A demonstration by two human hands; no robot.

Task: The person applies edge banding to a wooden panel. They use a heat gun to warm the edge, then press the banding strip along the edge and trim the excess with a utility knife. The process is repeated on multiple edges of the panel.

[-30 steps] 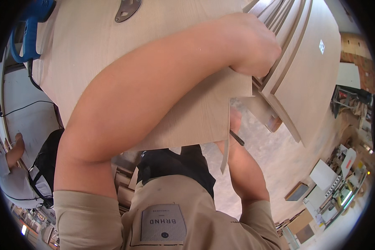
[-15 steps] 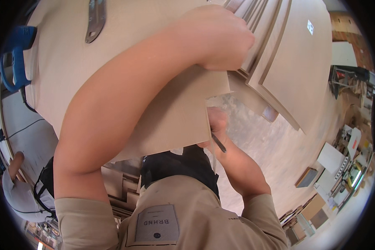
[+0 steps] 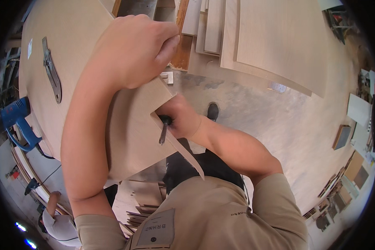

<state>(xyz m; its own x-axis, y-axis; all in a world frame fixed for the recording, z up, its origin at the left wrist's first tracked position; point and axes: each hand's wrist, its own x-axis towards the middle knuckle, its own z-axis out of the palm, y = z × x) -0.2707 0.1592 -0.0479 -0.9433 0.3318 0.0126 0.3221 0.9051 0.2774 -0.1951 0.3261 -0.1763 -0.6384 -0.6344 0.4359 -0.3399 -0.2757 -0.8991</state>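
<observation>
A large pale wooden panel (image 3: 131,143) with a notched corner lies in front of me. My left hand (image 3: 143,46) is closed above its right-hand side, with the forearm reaching across the wood. The curled fingers hide whatever may be inside them. Closed at the notch, my right hand (image 3: 177,114) grips a dark-handled tool with a metal shaft (image 3: 163,134), its exact kind unclear. A thin wood-coloured strip (image 3: 191,160) hangs loose and curved from the panel's edge, beside the right wrist.
On the panel's left lies a flat metal tool (image 3: 52,75). A blue heat gun (image 3: 18,121) stands at the left edge, its cord trailing down. Stacked boards (image 3: 275,37) fill the far right. Another person (image 3: 58,223) is at lower left.
My view has turned, so panel and boards sit differently. My left fist appears farther left, and the right hand and its tool show more fully at the notch.
</observation>
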